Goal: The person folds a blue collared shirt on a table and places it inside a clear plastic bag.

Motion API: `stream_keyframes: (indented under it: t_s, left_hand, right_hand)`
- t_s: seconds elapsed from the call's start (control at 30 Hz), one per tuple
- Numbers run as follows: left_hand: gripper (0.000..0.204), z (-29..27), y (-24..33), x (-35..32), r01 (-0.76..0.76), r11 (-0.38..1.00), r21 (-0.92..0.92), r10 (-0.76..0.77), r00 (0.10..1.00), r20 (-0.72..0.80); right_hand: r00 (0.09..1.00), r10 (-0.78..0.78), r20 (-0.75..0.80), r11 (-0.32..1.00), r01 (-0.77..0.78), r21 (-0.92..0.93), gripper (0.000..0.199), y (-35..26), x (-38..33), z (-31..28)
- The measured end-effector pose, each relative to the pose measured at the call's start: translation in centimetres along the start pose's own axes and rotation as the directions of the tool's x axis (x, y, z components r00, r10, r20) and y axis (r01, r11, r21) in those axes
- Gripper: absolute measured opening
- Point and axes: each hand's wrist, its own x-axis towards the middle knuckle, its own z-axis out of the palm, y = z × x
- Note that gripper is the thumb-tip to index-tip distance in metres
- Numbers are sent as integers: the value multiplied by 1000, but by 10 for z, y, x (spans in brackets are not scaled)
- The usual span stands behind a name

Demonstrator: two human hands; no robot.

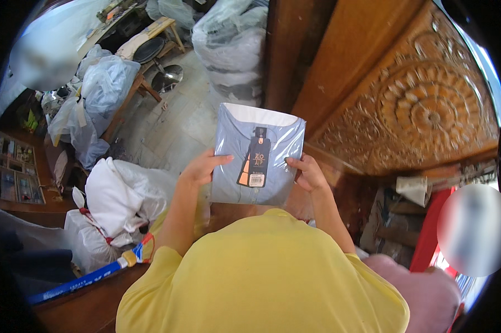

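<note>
A folded blue shirt in a clear plastic bag (234,139) is held up in front of my chest, its collar side away from me. On its front lies a dark hang tag (257,161) with orange shapes and a white barcode label. My left hand (199,167) grips the left edge, thumb on top of the plastic. At the right edge, my right hand (310,173) pinches the bag with its thumb on the front; its other fingers are partly hidden behind.
A carved wooden panel (428,105) stands on the right. Plastic-wrapped bundles (231,50) are at the back, with a white cloth bundle (114,191) at left. A blue strap (89,280) lies lower left. Someone in pink (414,286) is close at lower right.
</note>
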Motion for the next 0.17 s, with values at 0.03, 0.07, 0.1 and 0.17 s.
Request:
stream_keyframes:
  t_s: [0.03,0.07,0.1,0.17]
  left_hand:
    - [48,-4,13,15,2,1000,24,-2,1000,-6]
    - [48,-8,31,26,7,998,58,-6,1000,-19]
    - [50,-11,47,36,-12,997,70,17,997,-74]
    - [53,-15,70,54,-49,994,94,64,984,-167]
  right_hand:
    - [999,-14,-33,996,11,-93,40,-8,27,-4]
    - [998,-32,-61,985,21,-174,38,-16,52,-1]
    - [994,-57,-89,967,32,-253,36,-26,76,1]
    - [993,-117,-12,923,105,-369,36,-53,114,13]
